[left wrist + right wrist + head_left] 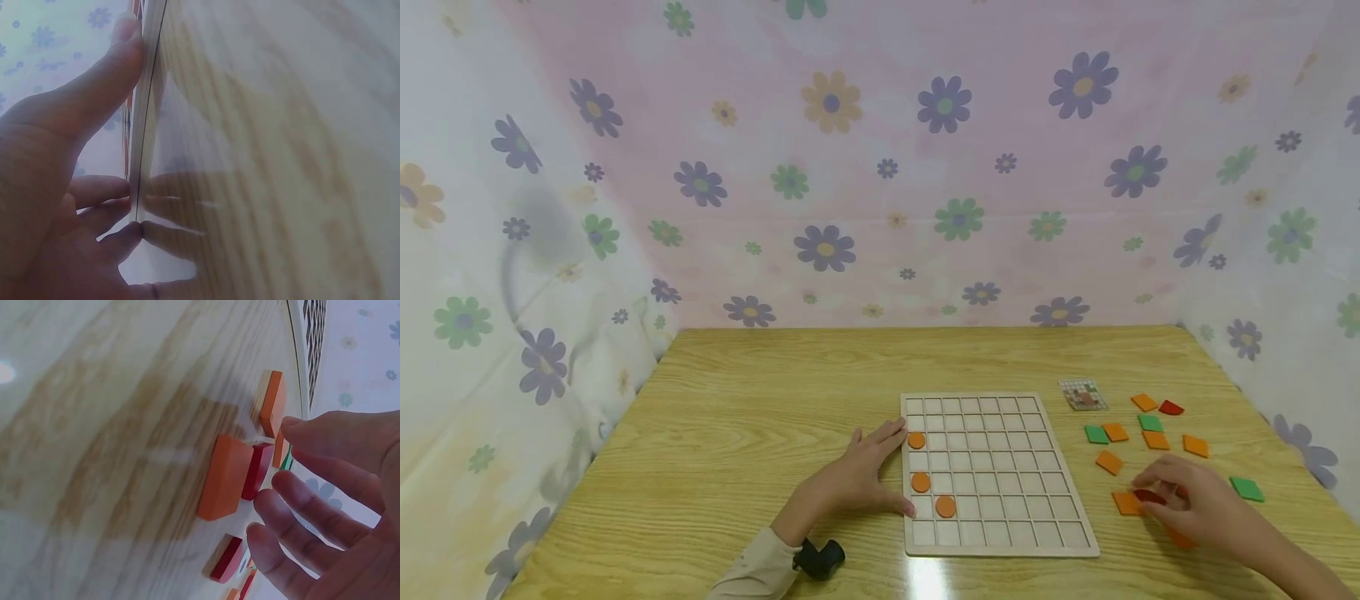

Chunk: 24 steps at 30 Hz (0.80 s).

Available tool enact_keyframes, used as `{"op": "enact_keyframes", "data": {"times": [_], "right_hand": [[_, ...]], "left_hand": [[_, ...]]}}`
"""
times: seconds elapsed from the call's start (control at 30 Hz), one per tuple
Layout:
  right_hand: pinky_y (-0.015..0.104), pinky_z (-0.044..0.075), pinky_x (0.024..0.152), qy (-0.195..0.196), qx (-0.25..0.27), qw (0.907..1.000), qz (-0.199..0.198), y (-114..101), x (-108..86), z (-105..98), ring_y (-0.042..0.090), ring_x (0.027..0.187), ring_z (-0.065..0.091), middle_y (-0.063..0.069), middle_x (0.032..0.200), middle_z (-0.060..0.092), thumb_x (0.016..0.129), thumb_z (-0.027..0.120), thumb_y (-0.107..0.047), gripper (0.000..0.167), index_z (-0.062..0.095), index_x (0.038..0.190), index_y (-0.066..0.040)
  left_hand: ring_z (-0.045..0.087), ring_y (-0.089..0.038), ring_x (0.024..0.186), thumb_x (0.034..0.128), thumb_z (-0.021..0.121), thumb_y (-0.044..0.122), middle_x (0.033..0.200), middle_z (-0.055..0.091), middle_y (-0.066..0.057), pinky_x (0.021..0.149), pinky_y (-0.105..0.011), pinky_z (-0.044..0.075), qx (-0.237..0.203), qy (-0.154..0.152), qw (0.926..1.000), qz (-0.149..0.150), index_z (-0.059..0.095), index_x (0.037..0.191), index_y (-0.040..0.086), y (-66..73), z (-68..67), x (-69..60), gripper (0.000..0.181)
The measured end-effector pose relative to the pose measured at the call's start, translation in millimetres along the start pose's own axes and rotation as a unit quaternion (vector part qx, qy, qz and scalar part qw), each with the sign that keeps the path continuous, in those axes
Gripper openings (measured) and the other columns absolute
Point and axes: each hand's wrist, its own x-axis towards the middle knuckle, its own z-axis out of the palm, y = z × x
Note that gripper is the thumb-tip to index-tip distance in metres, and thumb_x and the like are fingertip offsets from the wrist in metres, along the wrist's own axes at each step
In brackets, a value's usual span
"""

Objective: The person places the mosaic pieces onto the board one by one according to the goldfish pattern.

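Observation:
My left hand [861, 477] lies along the left edge of a wooden grid board [1075, 540], thumb and fingers spread against its rim. The left wrist view shows the thumb on that rim [149, 94]. Orange discs [945, 506] sit in cells at the board's left. My right hand [1202, 500] is low over loose pieces at the right, fingers bent and apart around a dark red piece [256, 472]. That red piece lies beside an orange square [224, 478]; no firm grip on it shows. Another orange square [1126, 503] lies left of the fingertips.
Beyond the right hand are scattered orange and green squares [1247, 488] and a red quarter-round piece [1171, 407]. A small printed pattern card [1083, 395] lies past the board's right edge. Flowered cloth [880, 167] hangs behind the wooden table [760, 392].

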Motion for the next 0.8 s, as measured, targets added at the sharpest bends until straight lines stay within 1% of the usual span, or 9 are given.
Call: {"op": "enact_keyframes", "data": {"times": [0.07,0.2,0.37,0.57,0.8], "right_hand": [[0.016,0.031,0.046,-0.005,-0.002,0.9999,0.012,0.5,-2.5,-0.4,-0.002,0.057,0.04,-0.013,0.08,0.057,0.062,0.082,0.004,0.033,0.069,0.085,-0.015],[0.018,0.028,0.046,-0.029,-0.012,0.9979,0.056,0.9,-6.7,-1.7,-0.003,0.055,0.034,-0.02,0.074,0.05,0.067,0.082,-0.001,0.025,0.069,0.084,-0.015],[0.018,0.027,0.045,-0.034,-0.027,0.9957,0.081,0.9,-9.5,-1.4,-0.004,0.052,0.032,-0.022,0.069,0.045,0.066,0.082,-0.003,0.023,0.069,0.082,-0.012],[0.02,0.025,0.046,-0.031,-0.03,0.9948,0.092,0.5,-9.8,-0.5,-0.004,0.052,0.03,-0.019,0.064,0.038,0.067,0.082,-0.002,0.022,0.069,0.081,-0.01],[0.019,0.028,0.047,-0.044,-0.027,0.9942,0.094,2.7,-7.2,-0.4,-0.004,0.053,0.033,-0.022,0.068,0.045,0.068,0.08,0.0,0.021,0.069,0.082,-0.012]], "left_hand": [[0.016,-0.021,0.143,0.0705,0.075,0.057,0.157,0.016,-0.006,0.112,-0.058,0.005,0.0,0.0,1.0,0.0,0.026,0.15,0.005,0.2,-0.2,0.0,0.107],[0.016,-0.021,0.143,0.0706,0.075,0.056,0.157,0.016,-0.007,0.112,-0.058,0.005,-0.004,0.001,1.0,0.001,0.025,0.15,0.005,0.6,-0.8,-0.5,0.107],[0.015,-0.022,0.143,0.0709,0.076,0.055,0.157,0.015,-0.006,0.112,-0.057,0.004,-0.011,0.002,0.9999,0.004,0.025,0.15,0.005,0.9,-0.8,-0.9,0.107],[0.015,-0.022,0.143,0.0707,0.075,0.056,0.157,0.015,-0.006,0.112,-0.057,0.004,-0.009,0.005,0.9999,0.005,0.025,0.15,0.005,0.9,-0.6,-1.1,0.107],[0.016,-0.023,0.143,0.0704,0.075,0.056,0.157,0.016,-0.007,0.111,-0.058,0.005,-0.008,0.006,0.9999,0.009,0.026,0.149,0.004,-0.3,0.6,-0.2,0.107]]}}
